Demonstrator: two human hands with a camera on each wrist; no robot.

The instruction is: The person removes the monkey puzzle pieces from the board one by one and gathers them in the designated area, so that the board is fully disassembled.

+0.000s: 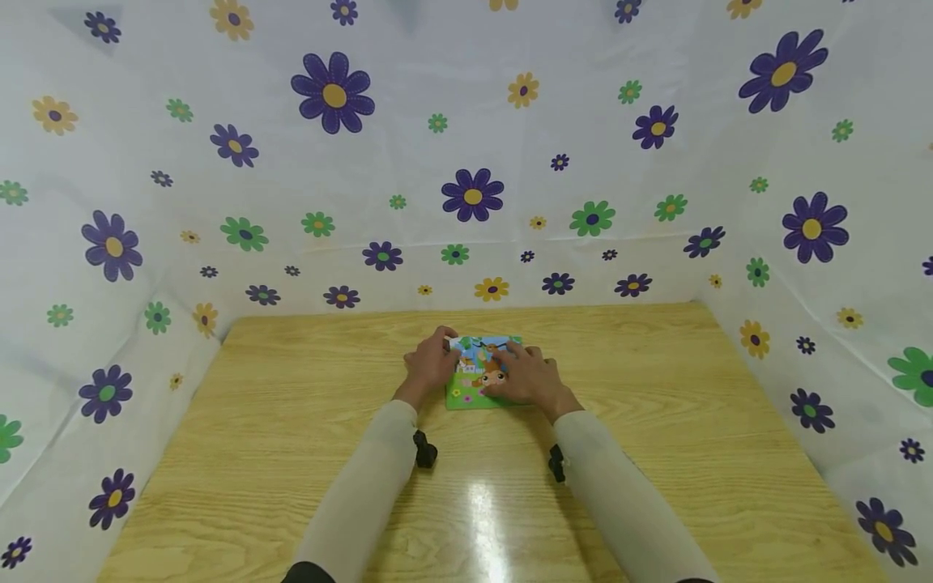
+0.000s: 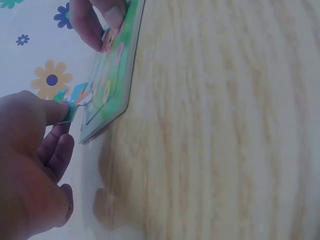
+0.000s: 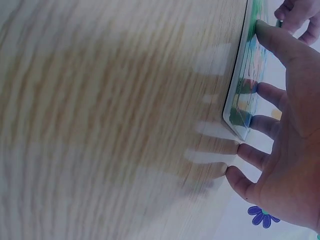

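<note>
Head view: flat on the wooden table [image 1: 291, 453], near the middle, a bright picture puzzle [image 1: 474, 376] with a monkey [image 1: 493, 377] and little flowers [image 1: 467, 397] on it. At its left edge, in the left hand [image 1: 432, 363], a small puzzle piece [image 2: 76, 96], pinched between thumb and finger and tipped up; cannot tell whether touching the puzzle or just beside it. Over the right part, the right hand [image 1: 532, 376], fingers spread wide, thumb and two fingertips down on the picture, last two fingers past its corner; maybe there to hold it steady. Looks like the step of putting a piece in, or perhaps taking one out; hard to tell which. If putting in, seems to call next for lining up the piece with its own spot, then a soft push, with the right hand firm on the puzzle. No brand, no label, no words to read; only pictures. Farther out, long pale sleeves [image 1: 372, 478] and, by each wrist, a small black gadget [image 1: 425, 452]. Around the back and sides, a white cloth [image 1: 408, 162] with purple, green and yellow blooms.
</note>
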